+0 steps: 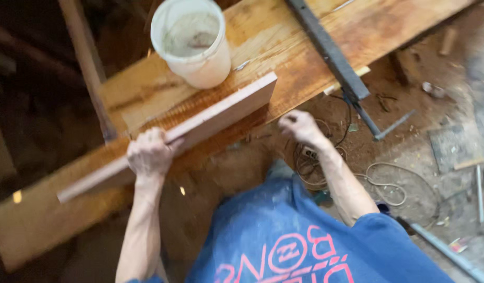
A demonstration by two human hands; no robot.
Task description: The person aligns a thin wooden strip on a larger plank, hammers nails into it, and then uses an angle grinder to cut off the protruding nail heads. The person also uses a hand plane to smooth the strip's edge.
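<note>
Board: narrow plank (200,126) lies on the workbench (284,47), just in front of the white bucket (192,42).
Long axis: lower left to upper right.
Left hand (147,154): fingers wrapped over the plank's near edge.
Right hand (299,127): fisted, apparently empty, off the plank's right end; view blurred.

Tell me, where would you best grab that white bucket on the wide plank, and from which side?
Probably by the rim of the white bucket, from above, one hand on each side. It stands upright and open-topped on the wide plank, and no handle shows. Avoid the near side: the narrow board under the left hand lies right against its base.
</note>
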